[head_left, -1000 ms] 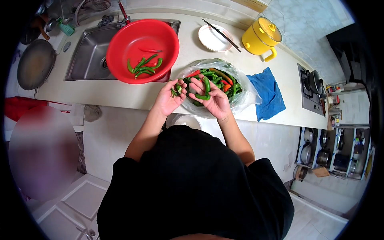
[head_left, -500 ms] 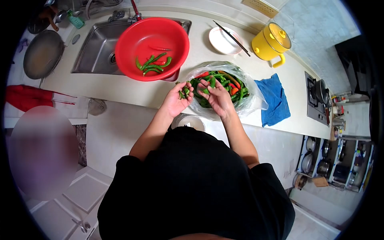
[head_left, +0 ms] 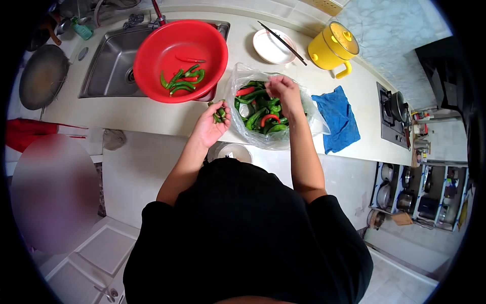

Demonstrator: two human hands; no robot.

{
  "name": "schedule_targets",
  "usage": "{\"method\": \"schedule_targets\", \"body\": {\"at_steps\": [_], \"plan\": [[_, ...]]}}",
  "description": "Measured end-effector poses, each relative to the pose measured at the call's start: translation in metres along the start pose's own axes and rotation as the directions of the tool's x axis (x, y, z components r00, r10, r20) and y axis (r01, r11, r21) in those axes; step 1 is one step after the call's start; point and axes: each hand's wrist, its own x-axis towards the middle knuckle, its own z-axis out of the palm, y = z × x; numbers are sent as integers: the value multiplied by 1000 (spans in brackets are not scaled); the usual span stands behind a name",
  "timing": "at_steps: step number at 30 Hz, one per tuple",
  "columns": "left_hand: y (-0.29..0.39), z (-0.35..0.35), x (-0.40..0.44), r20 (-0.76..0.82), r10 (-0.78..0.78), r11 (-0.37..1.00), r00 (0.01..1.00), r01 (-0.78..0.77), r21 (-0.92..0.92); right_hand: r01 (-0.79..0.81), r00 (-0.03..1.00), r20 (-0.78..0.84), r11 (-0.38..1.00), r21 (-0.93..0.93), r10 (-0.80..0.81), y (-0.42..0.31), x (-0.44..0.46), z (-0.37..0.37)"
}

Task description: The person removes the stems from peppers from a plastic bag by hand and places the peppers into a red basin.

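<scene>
My left hand [head_left: 212,124] is closed around several small green chili stem ends [head_left: 219,115], just left of the plastic bag. Over the far part of the clear plastic bag [head_left: 309,112] is my right hand [head_left: 286,94], its fingers bent and smeared by motion; whether they hold anything cannot be made out. Inside the bag lies a heap of green chili peppers [head_left: 257,116] with a few red ones. To the left, a big red basin [head_left: 152,55] contains several green chili peppers [head_left: 181,86] and some red ones.
The basin rests partly over a steel sink [head_left: 109,66]. Behind the bag are a white plate [head_left: 266,48] with chopsticks [head_left: 283,43] across it and a yellow electric pot [head_left: 329,48]. A blue cloth [head_left: 336,121] lies right of the bag. A white bowl [head_left: 238,152] is below the counter edge.
My right hand, which held a green chili pepper near my left hand, has moved away to the far side of the bag. The pepper no longer shows in it. The view has shifted slightly.
</scene>
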Motion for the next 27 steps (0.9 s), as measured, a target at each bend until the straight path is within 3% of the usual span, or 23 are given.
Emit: {"method": "schedule_targets", "body": {"at_steps": [2,3,4,5,7,9,12,15,17,18,19,21,22,25,27], "plan": [[-3,4,4,-1,-32,999,999,32,36,21,1000,4,972,-232,-20,26,-8,-18],[-5,6,7,6,-49,997,999,49,52,90,994,-12,885,-457,-107,37,-10,-16],[-8,8,10,11,-70,995,997,69,69,207,969,67,628,-750,-239,45,-13,-18],[-11,9,13,17,-85,994,996,84,71,277,929,186,266,-923,-321,45,-18,-12],[-16,11,19,27,-111,991,994,108,74,206,913,182,26,-978,-365,57,-18,2],[-18,14,21,28,-125,989,992,122,81,142,942,159,-79,-987,-295,62,-17,7],[-17,15,22,11,-118,989,993,117,92,127,961,135,-50,-991,-240,42,-38,-2],[-17,15,21,-20,-87,990,996,89,106,167,975,126,230,-959,-182,7,-66,-21],[-20,17,21,-39,-79,988,996,83,132,21,999,43,736,-677,11,2,-72,-37],[-23,18,22,-48,-80,984,996,87,155,-84,992,43,894,-440,115,-1,-73,-41],[-25,21,22,-55,-81,979,995,90,181,-92,995,30,980,-176,99,-1,-75,-40],[-31,28,22,-39,-75,957,996,83,278,-71,997,-2,924,376,78,-3,-80,-33],[-35,33,21,-46,-72,945,996,83,316,-70,997,24,859,508,67,3,-80,-36],[-42,41,22,-32,-74,918,997,80,390,-68,997,21,710,701,74,7,-85,-21],[-49,55,17,-30,-59,919,998,66,390,-83,997,57,703,706,61,14,-88,-15]]}}
